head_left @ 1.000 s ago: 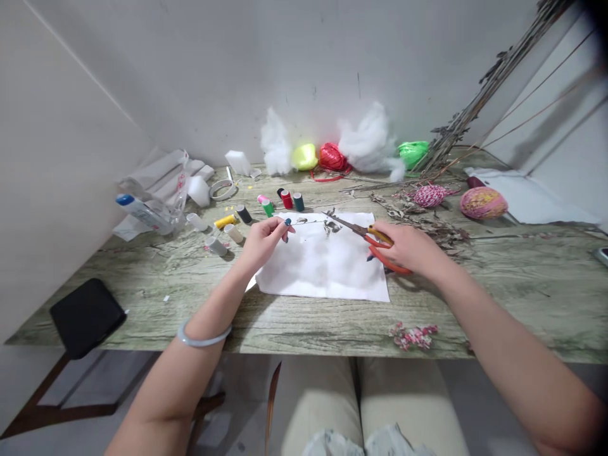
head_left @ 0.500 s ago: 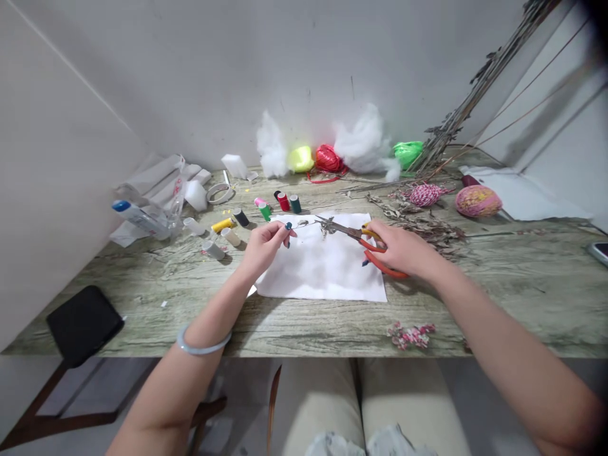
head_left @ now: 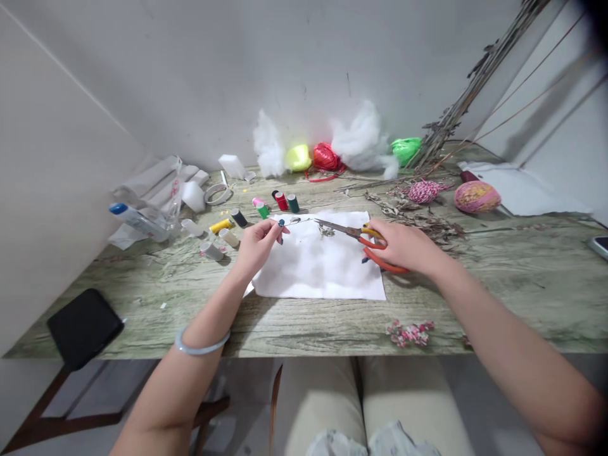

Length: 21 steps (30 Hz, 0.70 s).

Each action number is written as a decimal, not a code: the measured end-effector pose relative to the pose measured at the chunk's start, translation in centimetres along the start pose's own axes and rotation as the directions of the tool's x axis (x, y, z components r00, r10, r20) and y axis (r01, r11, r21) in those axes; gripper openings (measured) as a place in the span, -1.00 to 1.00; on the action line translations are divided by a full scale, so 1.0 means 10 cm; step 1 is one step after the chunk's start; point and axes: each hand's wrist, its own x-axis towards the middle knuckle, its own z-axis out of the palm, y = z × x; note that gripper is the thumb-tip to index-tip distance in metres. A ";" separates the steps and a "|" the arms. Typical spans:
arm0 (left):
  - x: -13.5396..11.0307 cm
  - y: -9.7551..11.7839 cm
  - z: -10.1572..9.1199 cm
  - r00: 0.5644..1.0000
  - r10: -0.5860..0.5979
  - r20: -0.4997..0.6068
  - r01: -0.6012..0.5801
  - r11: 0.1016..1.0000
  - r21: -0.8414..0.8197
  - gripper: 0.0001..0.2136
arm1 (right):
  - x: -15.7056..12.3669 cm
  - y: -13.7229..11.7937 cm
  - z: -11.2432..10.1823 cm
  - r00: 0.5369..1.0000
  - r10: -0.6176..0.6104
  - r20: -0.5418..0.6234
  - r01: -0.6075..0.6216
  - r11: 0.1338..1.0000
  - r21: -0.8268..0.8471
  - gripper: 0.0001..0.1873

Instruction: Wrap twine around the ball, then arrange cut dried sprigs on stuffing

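My left hand (head_left: 259, 244) pinches a thin dried plant stem (head_left: 298, 221) over the upper left of a white cloth (head_left: 323, 272). In my right hand (head_left: 396, 244) are scissors (head_left: 351, 231) with orange and yellow handles. Their blades point left, with the tips close to the stem's free end; whether they touch it I cannot tell. Small dried leaf bits (head_left: 327, 233) lie on the cloth just under the blades.
Thread spools (head_left: 239, 218) stand and lie left of the cloth. Dried stalks (head_left: 427, 221) and yarn balls (head_left: 477, 197) are to the right. White stuffing (head_left: 361, 139) sits along the wall. Pink flowers (head_left: 411, 334) lie near the front edge, a black case (head_left: 85, 326) at left.
My left hand has shifted slightly left with the stem, away from the scissors. The blades have closed more, and the leafy piece at them now lies on the cloth.
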 end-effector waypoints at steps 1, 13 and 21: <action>0.00 0.01 0.00 1.000 0.003 -0.006 -0.003 1.000 -0.004 -0.67 | -0.01 -0.01 -0.01 1.000 -0.011 0.007 0.011 1.000 0.002 -0.63; -0.07 0.07 0.12 0.993 0.029 0.110 -0.025 0.999 -0.030 -0.61 | -0.01 -0.08 -0.01 0.999 -0.045 0.029 0.042 0.996 0.081 -0.72; -0.06 0.04 0.06 0.990 0.083 0.115 -0.100 0.983 0.152 -0.70 | 0.01 -0.04 0.01 0.998 -0.029 0.058 0.028 1.000 0.007 -0.70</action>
